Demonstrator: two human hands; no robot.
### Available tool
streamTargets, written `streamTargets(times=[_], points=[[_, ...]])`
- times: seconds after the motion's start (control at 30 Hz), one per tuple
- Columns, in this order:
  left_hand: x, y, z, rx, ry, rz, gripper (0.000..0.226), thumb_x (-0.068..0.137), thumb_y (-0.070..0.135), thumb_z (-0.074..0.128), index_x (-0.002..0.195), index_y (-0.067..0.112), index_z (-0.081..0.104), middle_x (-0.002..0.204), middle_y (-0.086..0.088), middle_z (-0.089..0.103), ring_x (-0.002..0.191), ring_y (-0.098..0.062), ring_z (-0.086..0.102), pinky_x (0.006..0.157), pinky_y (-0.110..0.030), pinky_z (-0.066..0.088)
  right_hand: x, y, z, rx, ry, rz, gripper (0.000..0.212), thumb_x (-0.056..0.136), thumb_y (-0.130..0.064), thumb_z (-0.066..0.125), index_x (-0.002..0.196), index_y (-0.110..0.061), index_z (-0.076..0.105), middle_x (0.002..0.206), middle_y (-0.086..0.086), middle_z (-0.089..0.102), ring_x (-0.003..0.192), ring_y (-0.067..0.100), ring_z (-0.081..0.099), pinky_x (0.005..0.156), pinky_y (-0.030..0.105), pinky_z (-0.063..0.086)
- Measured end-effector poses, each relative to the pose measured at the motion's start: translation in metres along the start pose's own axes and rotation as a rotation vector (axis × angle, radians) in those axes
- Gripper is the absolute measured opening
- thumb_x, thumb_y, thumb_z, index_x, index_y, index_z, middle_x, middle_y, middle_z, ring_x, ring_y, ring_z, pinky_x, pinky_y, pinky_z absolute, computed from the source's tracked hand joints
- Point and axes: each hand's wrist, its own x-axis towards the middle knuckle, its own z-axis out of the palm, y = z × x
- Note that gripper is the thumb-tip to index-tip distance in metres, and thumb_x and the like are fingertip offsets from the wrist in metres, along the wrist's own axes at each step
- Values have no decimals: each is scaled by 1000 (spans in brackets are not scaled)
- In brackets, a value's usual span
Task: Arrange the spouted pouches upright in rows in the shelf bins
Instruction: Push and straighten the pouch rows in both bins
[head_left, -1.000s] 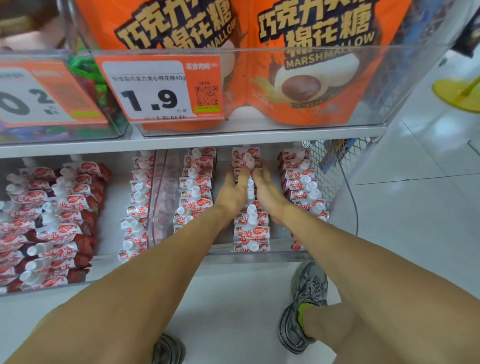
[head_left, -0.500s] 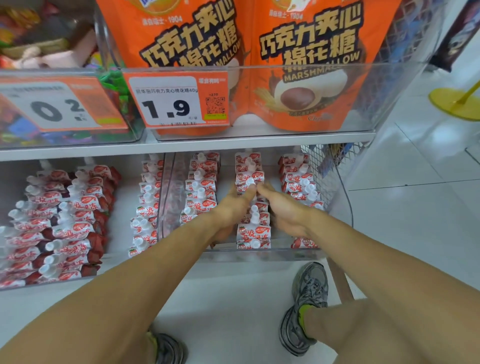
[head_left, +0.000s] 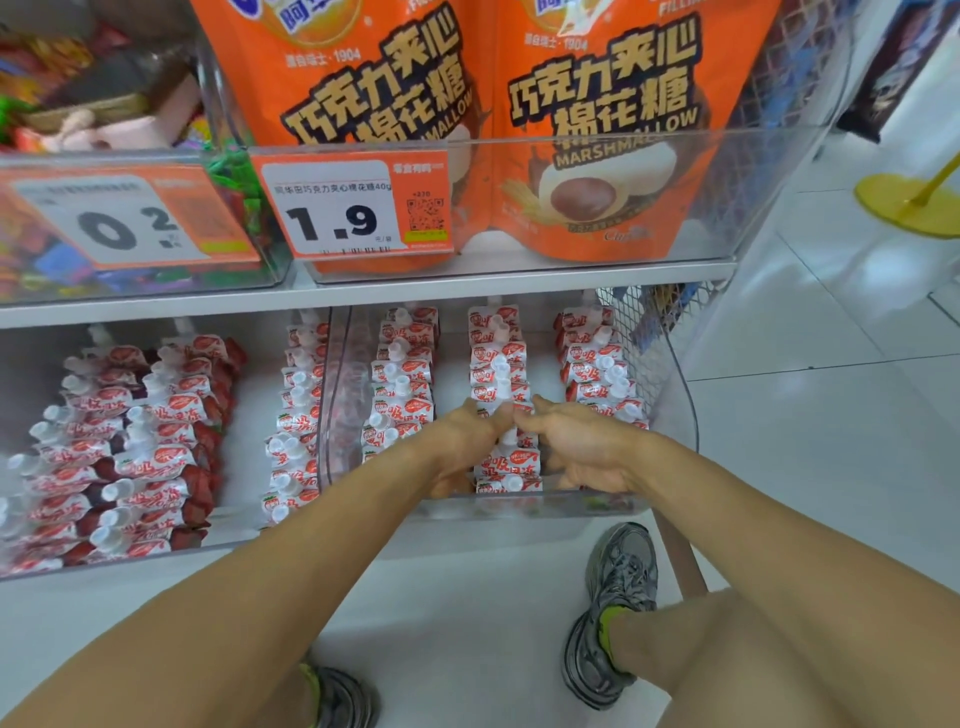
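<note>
Left hand (head_left: 460, 447), right hand (head_left: 582, 449) flanking middle pouch row (head_left: 501, 374) (thumbs nearly touching), clear bin (head_left: 519, 506)

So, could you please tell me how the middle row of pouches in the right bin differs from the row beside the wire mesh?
The middle row has both hands on it, the left hand and right hand flanking it; the mesh-side row is untouched. The middle row shows right to the bin's front wall; the mesh-side row's front is hidden behind the right hand. Both hold red-and-white pouches with white spouts.
</note>
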Motion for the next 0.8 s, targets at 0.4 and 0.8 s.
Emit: streamTargets(times=[0.4, 0.8], points=[[-101, -3, -24, 548, 774, 714, 37, 89, 29, 64, 124, 16, 60, 117, 0, 62, 101, -16, 59, 87, -28, 46, -14, -7, 24, -431, 553, -501, 58, 98, -32, 60, 150, -24, 34, 153, -2, 42, 137, 15, 44, 114, 37, 38], [-100, -60, -83, 570, 958, 625, 20, 81, 16, 69, 100, 14, 68, 69, -3, 67, 62, -23, 62, 58, -34, 50, 86, -19, 119, -34, 244, -185, 70, 105, -49, 35, 160, -23, 0, 167, 3, 14, 152, 26, 18, 123, 46, 16]])
